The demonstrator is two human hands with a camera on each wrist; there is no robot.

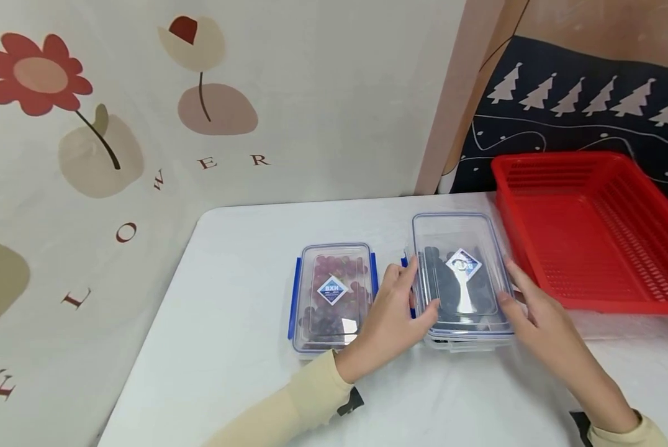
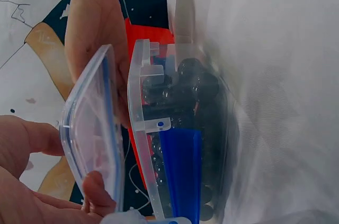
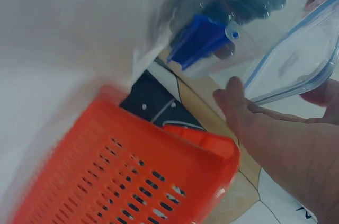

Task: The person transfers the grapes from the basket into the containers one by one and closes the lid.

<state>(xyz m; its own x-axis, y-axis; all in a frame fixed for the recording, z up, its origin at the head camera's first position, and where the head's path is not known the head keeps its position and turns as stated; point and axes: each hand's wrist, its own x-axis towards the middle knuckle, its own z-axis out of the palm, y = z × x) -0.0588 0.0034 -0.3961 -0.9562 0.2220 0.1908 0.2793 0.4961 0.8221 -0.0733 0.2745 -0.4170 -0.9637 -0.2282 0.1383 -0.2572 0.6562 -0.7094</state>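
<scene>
My left hand (image 1: 387, 313) and right hand (image 1: 546, 323) hold a clear plastic lid (image 1: 451, 228) by its two long sides. The lid has a blue seal and a diamond sticker. It hangs tilted just above a clear food container (image 2: 217, 123), apart from the rim in the left wrist view. Dark round grapes (image 2: 198, 81) fill much of that container, and its blue side clip (image 2: 181, 173) hangs down. Left of my hands stands a second container (image 1: 334, 248) with its lid on, blue clips at both sides and red and dark grapes inside.
A red plastic basket (image 1: 557, 248) with slotted walls stands close to the container's right. White cloth (image 1: 222, 310) covers the table. Behind it hang a flower-printed sheet (image 1: 334, 112) and a dark cloth with white trees (image 1: 568, 133).
</scene>
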